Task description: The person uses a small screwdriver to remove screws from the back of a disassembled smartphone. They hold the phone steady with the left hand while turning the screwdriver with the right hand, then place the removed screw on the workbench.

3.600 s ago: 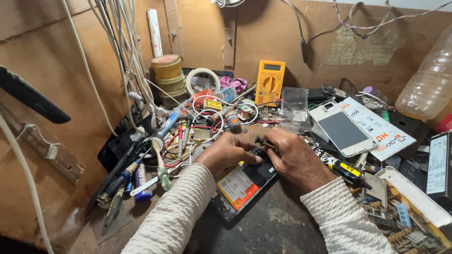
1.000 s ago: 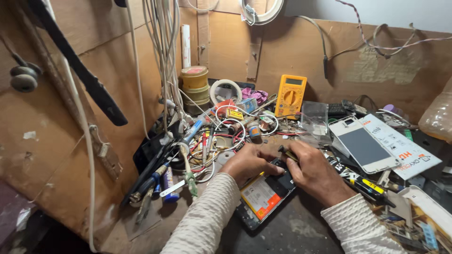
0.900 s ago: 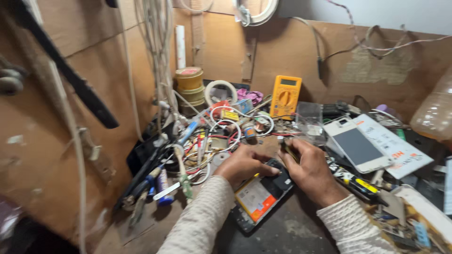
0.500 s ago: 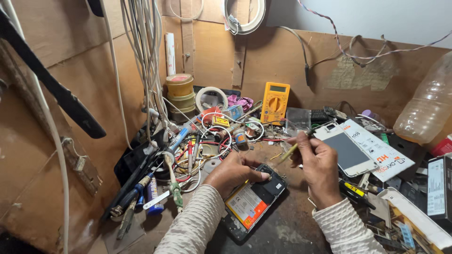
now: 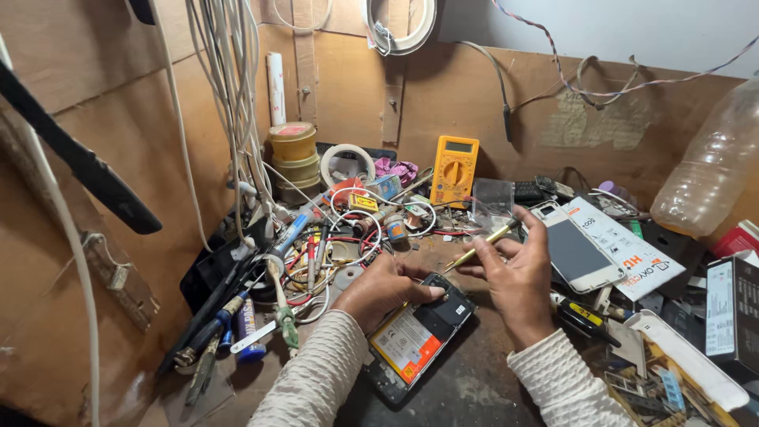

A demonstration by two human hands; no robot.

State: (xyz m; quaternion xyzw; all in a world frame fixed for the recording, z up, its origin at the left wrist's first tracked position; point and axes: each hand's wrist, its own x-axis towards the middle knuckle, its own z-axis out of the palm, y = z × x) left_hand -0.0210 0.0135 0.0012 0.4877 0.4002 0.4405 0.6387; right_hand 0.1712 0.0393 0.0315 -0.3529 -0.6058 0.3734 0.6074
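1. Opened phone (image 5: 419, 336) lies back-up under the left hand (image 5: 387, 289), fingertips pressing its top edge; lower end hidden by the sleeve.
2. Right hand (image 5: 514, 273) pinches a yellow-handled tool (image 5: 481, 245), tip just above the phone.
3. Tool tip hard to make out.
4. Half a second ago, the tool was held higher.
5. Yellow multimeter (image 5: 455, 168) well beyond the fingers.

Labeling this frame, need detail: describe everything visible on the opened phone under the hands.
The opened phone lies flat on the dark bench, back cover off, long axis running diagonally from lower left to upper right. A large battery with a white, orange and yellow label fills most of the dark frame; the upper end shows black internal parts. The left hand rests on its upper left edge, thumb across the top. The right hand, raised just beside it, holds a thin yellow tool clear of the phone.
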